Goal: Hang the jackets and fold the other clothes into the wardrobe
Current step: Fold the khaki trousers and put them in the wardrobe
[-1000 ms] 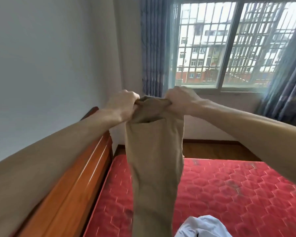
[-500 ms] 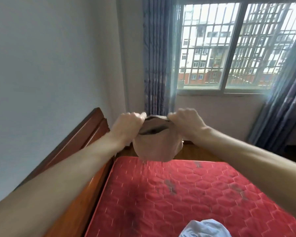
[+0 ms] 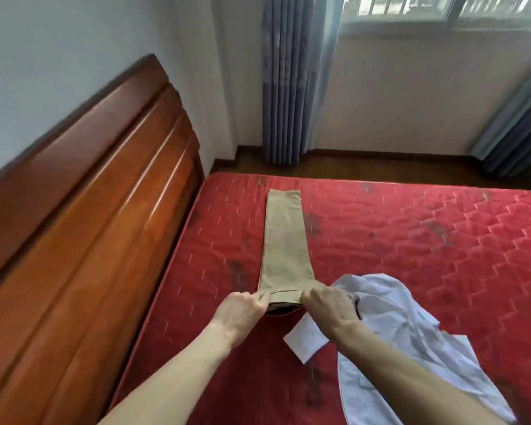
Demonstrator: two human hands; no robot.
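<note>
Trousers (image 3: 284, 243), tan and folded into a long narrow strip, are laid flat on the red mattress (image 3: 411, 240), running away from the person toward the far edge. No writing or label can be read on them. At far left a wooden headboard (image 3: 89, 194) is seen, with bare mattress between it and the strip. The near end's left corner is pinched by the curled fingers of the left hand (image 3: 242, 311), its right corner by those of the right hand (image 3: 328, 308). A pale blue shirt (image 3: 411, 342) is spread crumpled just right of the hands, under the right forearm. Open mattress is left beyond it, to the right.
</note>
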